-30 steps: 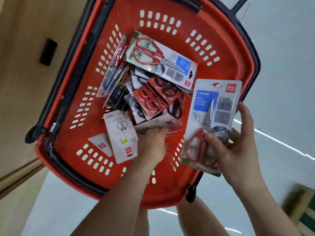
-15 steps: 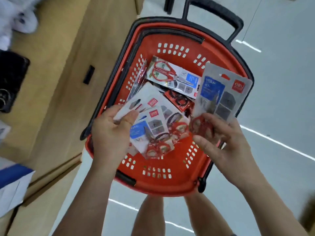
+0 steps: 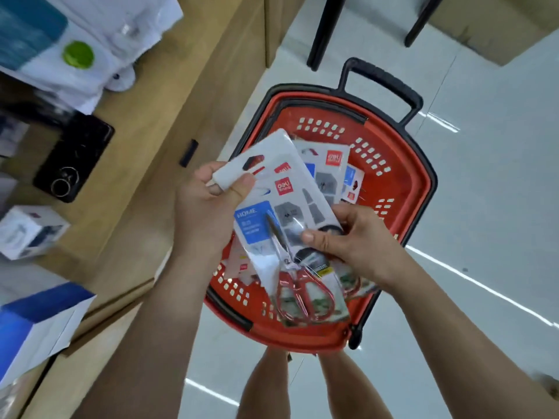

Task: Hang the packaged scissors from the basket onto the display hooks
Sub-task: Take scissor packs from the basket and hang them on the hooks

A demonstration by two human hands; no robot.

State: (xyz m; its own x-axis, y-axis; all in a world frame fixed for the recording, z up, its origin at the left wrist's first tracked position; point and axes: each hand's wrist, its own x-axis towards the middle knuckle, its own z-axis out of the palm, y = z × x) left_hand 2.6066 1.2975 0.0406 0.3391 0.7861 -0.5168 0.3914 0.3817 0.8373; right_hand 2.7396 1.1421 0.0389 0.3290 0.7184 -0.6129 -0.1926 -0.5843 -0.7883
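Head cam: left hand [image 3: 202, 207] pinches the top corner of a fanned bunch of white card-and-clear-blister packs of red-handled scissors [image 3: 266, 225]. The right hand [image 3: 354, 243] pinches their side edge, all held just above the red plastic basket with black rim [image 3: 408, 182]. Guessing they're light, stiff, slick and bottom-heavy, so they'll slide apart. I'd grip one by the card top, clear of the hang slot.

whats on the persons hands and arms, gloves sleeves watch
Nothing worn shows. The left hand and right hand are bare, no gloves or rings in view; the left forearm and right forearm are uncovered to the frame's edge, no sleeve, watch or bracelet.
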